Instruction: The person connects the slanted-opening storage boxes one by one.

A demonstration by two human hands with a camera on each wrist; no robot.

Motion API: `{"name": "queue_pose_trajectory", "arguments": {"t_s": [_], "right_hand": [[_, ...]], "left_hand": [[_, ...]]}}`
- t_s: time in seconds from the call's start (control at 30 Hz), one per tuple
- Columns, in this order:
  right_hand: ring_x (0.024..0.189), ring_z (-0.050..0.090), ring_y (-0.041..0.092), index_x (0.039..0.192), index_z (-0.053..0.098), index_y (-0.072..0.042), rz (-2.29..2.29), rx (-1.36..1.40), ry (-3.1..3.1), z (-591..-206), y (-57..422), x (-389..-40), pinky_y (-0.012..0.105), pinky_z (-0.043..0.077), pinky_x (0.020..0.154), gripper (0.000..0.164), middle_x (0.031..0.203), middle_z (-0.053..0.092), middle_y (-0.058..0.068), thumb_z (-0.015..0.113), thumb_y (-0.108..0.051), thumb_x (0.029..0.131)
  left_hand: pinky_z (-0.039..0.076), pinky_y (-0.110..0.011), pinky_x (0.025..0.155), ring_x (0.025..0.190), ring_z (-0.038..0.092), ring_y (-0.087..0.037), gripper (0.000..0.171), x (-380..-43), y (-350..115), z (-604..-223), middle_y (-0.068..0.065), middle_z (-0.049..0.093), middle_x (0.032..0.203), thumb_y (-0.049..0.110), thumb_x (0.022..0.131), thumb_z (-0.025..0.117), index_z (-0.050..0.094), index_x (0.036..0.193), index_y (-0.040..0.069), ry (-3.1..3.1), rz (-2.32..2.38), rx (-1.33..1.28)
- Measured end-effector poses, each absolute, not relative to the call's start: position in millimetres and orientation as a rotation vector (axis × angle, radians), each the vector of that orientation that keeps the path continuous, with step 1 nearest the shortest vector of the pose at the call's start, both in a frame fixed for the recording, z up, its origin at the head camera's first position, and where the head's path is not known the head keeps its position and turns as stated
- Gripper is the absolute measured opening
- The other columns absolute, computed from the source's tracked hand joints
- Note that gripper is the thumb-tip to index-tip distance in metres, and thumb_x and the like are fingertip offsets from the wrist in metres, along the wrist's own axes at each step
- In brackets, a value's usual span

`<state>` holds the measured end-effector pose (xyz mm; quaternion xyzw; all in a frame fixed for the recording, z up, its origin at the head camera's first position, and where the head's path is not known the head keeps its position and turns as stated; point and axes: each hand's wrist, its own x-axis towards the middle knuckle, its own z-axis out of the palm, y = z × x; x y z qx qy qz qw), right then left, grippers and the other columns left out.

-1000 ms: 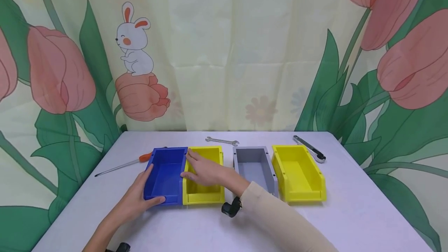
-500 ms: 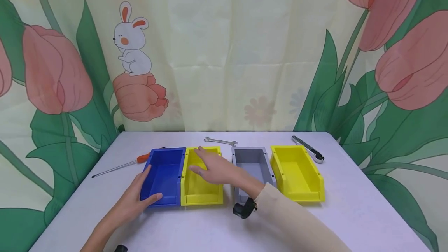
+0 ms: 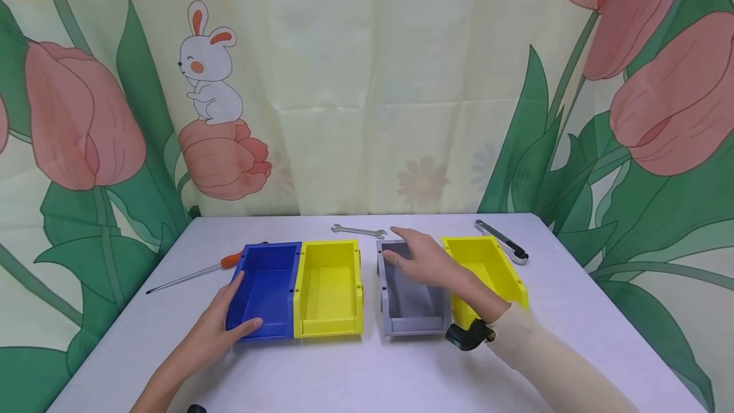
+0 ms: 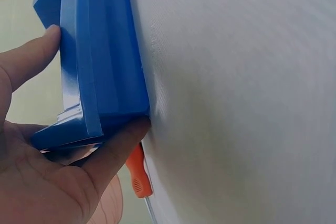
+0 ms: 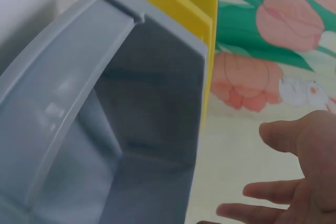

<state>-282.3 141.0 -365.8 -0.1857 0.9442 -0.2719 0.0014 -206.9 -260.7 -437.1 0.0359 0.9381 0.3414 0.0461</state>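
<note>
My left hand (image 3: 215,330) grips the near-left corner of a blue storage bin (image 3: 266,295). In the left wrist view, thumb and fingers spread around that corner of the bin (image 4: 113,51). A yellow bin (image 3: 329,285) stands side by side with the blue one. Over a grey bin (image 3: 417,326) hovers my right hand (image 3: 421,261), fingers extended and holding nothing. The right wrist view has this hand (image 5: 310,174) apart from the grey bin (image 5: 152,93). My right forearm partly covers a second yellow bin (image 3: 478,260).
An orange-handled screwdriver (image 3: 228,262) lies left of the blue bin, its handle end partly behind it. A double open-ended wrench (image 3: 359,231) lies behind the bins. Metal tongs with black grips (image 3: 504,241) lie at the back right. A gap separates the left pair from the grey bin.
My right hand has left the blue bin's right rim and moved right, across the left yellow bin, to above the grey bin. My left hand has stayed on the blue bin.
</note>
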Motion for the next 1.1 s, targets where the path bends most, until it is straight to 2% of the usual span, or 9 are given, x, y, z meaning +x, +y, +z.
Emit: {"name": "queue_pose_trajectory", "arguments": {"t_s": [0.3,0.53,0.73,0.87,1.1], "right_hand": [[0.151,0.046,0.046,0.16,0.042,-0.002,-0.846,-0.497,3.011,-365,172,-276,0.065,0.041,0.124,0.068,0.162,0.048,0.024,0.065,-0.034,0.106],[0.139,0.057,0.047,0.16,0.041,0.001,-0.826,-0.364,3.003,-365,179,-272,0.063,0.051,0.116,0.07,0.16,0.05,0.028,0.067,-0.034,0.105],[0.143,0.054,0.048,0.16,0.038,0.005,-0.816,-0.276,2.985,-371,180,-269,0.063,0.049,0.117,0.075,0.159,0.049,0.031,0.069,-0.034,0.103],[0.138,0.057,0.049,0.158,0.038,0.008,-0.853,-0.211,2.982,-378,178,-268,0.063,0.054,0.112,0.076,0.155,0.052,0.033,0.071,-0.032,0.103],[0.144,0.052,0.049,0.159,0.033,0.01,-0.902,-0.125,2.974,-388,169,-270,0.064,0.049,0.117,0.077,0.16,0.046,0.034,0.071,-0.025,0.102]], "left_hand": [[0.025,-0.079,0.121,0.157,0.017,-0.063,0.114,-206,-261,-437,-0.037,0.009,0.173,0.047,0.097,0.076,-0.001,0.171,0.009,2.855,1.038,0.088],[0.025,-0.079,0.122,0.157,0.016,-0.062,0.114,-207,-262,-437,-0.035,0.009,0.173,0.047,0.097,0.076,-0.002,0.171,0.011,2.857,1.043,0.099],[0.024,-0.079,0.122,0.158,0.015,-0.062,0.113,-207,-261,-437,-0.035,0.009,0.174,0.046,0.097,0.076,-0.001,0.171,0.011,2.846,1.059,0.098],[0.023,-0.078,0.123,0.158,0.014,-0.061,0.109,-207,-260,-437,-0.034,0.008,0.174,0.047,0.099,0.073,0.0,0.172,0.01,2.846,1.067,0.112],[0.023,-0.078,0.123,0.158,0.015,-0.061,0.103,-206,-262,-438,-0.034,0.01,0.174,0.043,0.102,0.07,0.002,0.171,0.008,2.855,1.069,0.127]]}}
